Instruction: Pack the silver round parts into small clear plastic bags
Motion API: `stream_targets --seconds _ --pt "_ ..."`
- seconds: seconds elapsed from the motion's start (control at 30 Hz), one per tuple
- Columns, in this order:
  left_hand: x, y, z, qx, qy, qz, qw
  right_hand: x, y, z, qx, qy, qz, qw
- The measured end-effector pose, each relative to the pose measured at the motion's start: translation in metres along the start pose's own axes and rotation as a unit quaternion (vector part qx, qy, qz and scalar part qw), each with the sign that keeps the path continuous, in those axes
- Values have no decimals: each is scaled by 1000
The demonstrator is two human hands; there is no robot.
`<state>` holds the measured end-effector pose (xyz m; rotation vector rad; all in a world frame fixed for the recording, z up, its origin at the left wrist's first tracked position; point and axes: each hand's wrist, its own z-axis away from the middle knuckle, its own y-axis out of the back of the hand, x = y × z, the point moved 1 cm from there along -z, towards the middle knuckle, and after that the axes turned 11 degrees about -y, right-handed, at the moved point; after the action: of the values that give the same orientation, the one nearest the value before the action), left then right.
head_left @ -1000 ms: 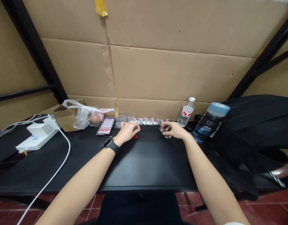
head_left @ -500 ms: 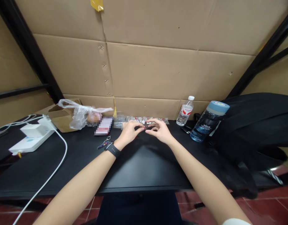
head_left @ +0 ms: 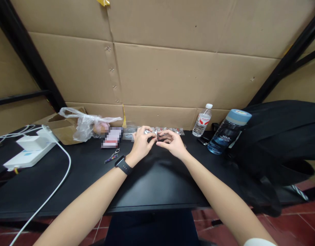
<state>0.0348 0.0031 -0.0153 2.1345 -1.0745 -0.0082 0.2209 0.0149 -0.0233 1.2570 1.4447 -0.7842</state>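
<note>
piece [head_left: 158, 136], small and dark, is pinched in the right hand [head_left: 174, 144] over the black table [head_left: 157, 186]. the left hand [head_left: 142, 142] has its fingertips drawn together beside it; whether they grip it too, i cannot tell. clear packets [head_left: 178, 131] lie just behind, a water bottle [head_left: 202, 121] to the right.

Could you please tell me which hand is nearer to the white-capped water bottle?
Right. The right hand is left of the white-capped water bottle and closer to the camera, not touching it; the left hand is farther left, beyond the right hand.
</note>
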Motion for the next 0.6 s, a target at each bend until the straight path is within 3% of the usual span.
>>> stream_targets --seconds 0.23,0.43,0.6 --pt "2 2 0 8 -61 -66 996 6 3 -4 -8 -31 -14 999" --pt "4 2 0 24 -60 -62 996 4 10 -5 -27 8 101 995" --pt "4 1 -1 1 -82 -56 995 2 12 -3 -9 44 195 980"
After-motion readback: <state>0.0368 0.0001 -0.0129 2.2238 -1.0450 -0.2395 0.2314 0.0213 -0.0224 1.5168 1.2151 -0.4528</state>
